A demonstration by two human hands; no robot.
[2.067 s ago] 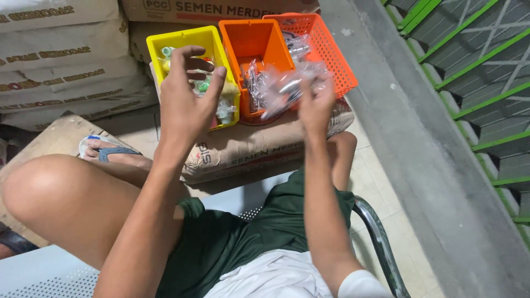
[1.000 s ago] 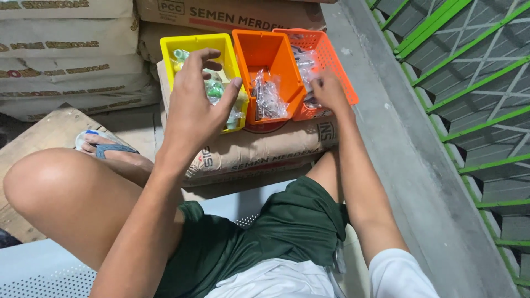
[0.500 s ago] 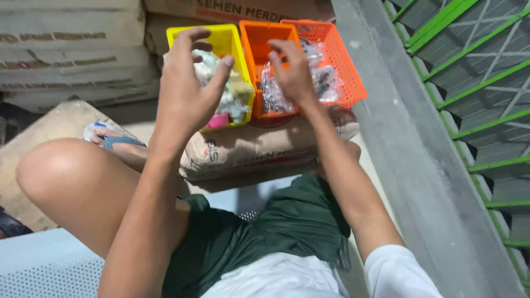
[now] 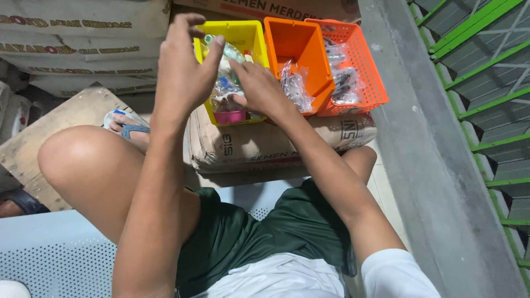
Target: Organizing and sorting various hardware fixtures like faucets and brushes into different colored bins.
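My left hand [image 4: 185,69] is raised in front of a yellow bin [image 4: 251,27], its fingers curled around a small clear and green piece [image 4: 212,40]. My right hand [image 4: 259,88] reaches over the same bin, fingertips among small wrapped parts beside my left hand. I cannot tell whether it pinches anything. A pink piece [image 4: 229,117] lies at the bin's front. To the right stand an orange bin [image 4: 292,38] with clear packets [image 4: 295,88] and an orange mesh basket [image 4: 364,66] with more packets.
The three bins stand on a brown paper sack [image 4: 265,146]. More sacks [image 4: 83,44] are stacked at the back left. A wooden board [image 4: 66,121] and my sandalled foot [image 4: 124,126] lie left. A concrete ledge [image 4: 419,138] and green railing [image 4: 486,83] run along the right.
My right hand has moved left from the mesh basket, past the orange bin, to the yellow bin beside my left hand. My left hand has stayed raised at the yellow bin.
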